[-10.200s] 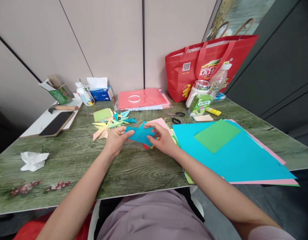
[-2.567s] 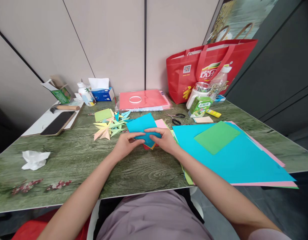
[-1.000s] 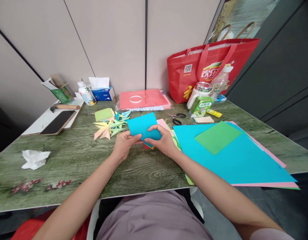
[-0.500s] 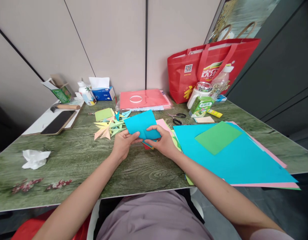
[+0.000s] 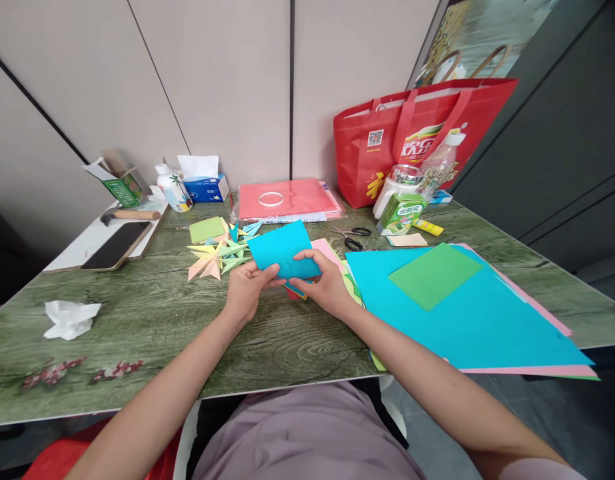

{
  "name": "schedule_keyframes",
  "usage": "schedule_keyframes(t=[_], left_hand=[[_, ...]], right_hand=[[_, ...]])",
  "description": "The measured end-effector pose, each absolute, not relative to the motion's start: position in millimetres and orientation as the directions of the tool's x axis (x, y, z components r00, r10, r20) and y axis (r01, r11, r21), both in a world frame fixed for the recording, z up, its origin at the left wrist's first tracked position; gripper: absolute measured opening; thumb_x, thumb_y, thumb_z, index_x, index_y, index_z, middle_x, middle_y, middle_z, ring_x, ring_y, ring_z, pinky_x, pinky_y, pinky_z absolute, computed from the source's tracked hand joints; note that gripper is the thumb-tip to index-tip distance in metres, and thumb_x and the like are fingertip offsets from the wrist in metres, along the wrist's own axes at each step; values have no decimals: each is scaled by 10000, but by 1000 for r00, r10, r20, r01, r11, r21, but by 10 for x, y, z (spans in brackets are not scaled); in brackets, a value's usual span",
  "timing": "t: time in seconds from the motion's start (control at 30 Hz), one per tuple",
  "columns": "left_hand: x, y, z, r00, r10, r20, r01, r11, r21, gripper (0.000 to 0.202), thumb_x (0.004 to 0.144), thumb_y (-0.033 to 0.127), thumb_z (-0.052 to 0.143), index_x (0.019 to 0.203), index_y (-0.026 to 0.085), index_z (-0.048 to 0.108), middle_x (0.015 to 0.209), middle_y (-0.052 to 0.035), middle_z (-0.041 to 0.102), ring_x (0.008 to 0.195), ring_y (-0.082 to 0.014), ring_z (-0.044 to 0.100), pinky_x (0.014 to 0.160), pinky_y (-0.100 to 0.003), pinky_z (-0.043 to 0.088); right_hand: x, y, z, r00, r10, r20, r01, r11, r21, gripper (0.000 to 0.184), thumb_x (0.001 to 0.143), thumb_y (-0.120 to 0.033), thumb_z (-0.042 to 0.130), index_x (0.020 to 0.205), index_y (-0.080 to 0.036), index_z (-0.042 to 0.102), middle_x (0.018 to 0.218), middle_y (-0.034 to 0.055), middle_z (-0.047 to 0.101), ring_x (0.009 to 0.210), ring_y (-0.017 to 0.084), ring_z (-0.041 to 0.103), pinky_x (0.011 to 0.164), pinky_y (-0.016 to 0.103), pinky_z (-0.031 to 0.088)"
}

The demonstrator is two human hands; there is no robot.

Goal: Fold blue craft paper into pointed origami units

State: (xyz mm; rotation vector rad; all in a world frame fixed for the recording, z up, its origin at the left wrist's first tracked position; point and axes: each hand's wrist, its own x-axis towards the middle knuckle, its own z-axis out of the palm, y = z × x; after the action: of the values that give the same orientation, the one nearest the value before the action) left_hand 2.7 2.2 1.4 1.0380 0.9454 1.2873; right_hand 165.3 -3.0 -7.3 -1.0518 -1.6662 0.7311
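Observation:
A small sheet of blue paper (image 5: 280,247) is held up above the table between both hands. My left hand (image 5: 250,287) pinches its lower left edge, thumb in front and fingers behind. My right hand (image 5: 327,283) grips the lower right edge with thumb and fingers curled round it. Under the sheet, red and yellow paper pieces (image 5: 296,292) show in part. Folded pastel paper stars (image 5: 218,257) lie just left of the sheet, beside a small stack of light green paper (image 5: 206,230). A pink paper (image 5: 327,252) sticks out behind my right hand.
Large blue sheets (image 5: 467,327) with a green rectangle (image 5: 434,275) on top overhang the table's right front edge. Scissors (image 5: 356,238), a green drink carton (image 5: 401,213) and a red bag (image 5: 367,160) stand behind. At left are a phone (image 5: 118,245), hammer (image 5: 132,214) and crumpled tissue (image 5: 71,318).
Almost nothing differs. Both hands keep their hold on the blue paper, and my right fingers have shifted very slightly on it.

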Motion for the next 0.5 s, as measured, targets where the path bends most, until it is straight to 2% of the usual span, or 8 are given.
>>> schedule_keyframes(t=[0.13,0.2,0.23,0.3,0.37,0.43,0.5], left_hand=[[28,20,4,52,998,27,-269,-12,963,271,571,288,778,770,125,693,690,-31,707,613,-166,644,697,-362,564],[32,15,0,62,998,34,-261,-16,965,271,573,287,776,774,125,693,718,-38,713,632,-173,649,701,-364,560],[35,13,-1,67,997,33,-255,-15,967,275,572,291,776,775,125,694,733,-43,715,642,-178,651,705,-364,558],[39,10,-6,75,997,27,-238,-8,971,291,568,307,777,783,127,697,758,-51,719,657,-188,657,705,-366,556],[42,9,-10,86,996,22,-226,-2,974,311,569,323,773,803,132,700,782,-57,721,673,-199,662,704,-368,555],[42,10,-15,92,996,22,-220,-1,975,325,571,330,771,823,136,703,807,-60,723,685,-204,666,709,-369,554],[41,11,-18,86,996,24,-221,-5,975,328,568,329,772,824,135,704,812,-61,723,686,-205,666,713,-370,554]], right_hand=[[1645,-36,-59,-65,898,434,223,437,-871,739,628,-302,704,1267,-220,341,1274,111,447,1080,239,507,726,308,505],[1645,-30,-52,-34,905,425,210,422,-882,869,601,-316,732,1325,-211,261,1269,126,458,1083,248,511,786,332,491],[1646,-23,-52,-25,908,419,219,414,-884,886,588,-319,742,1326,-208,265,1247,125,482,1069,251,521,797,341,486],[1649,-6,-59,-13,913,407,255,396,-882,813,561,-329,755,1264,-201,367,1176,109,541,1022,256,543,798,356,480],[1652,12,-71,-17,923,385,276,375,-885,660,554,-343,752,1139,-191,488,1081,86,598,951,250,571,778,367,481],[1652,22,-81,-25,931,363,268,356,-895,551,564,-350,742,1050,-180,546,1002,70,633,892,240,588,755,367,482],[1650,24,-84,-32,935,354,253,350,-902,524,569,-344,739,1031,-175,561,979,67,646,872,235,594,744,362,481]])
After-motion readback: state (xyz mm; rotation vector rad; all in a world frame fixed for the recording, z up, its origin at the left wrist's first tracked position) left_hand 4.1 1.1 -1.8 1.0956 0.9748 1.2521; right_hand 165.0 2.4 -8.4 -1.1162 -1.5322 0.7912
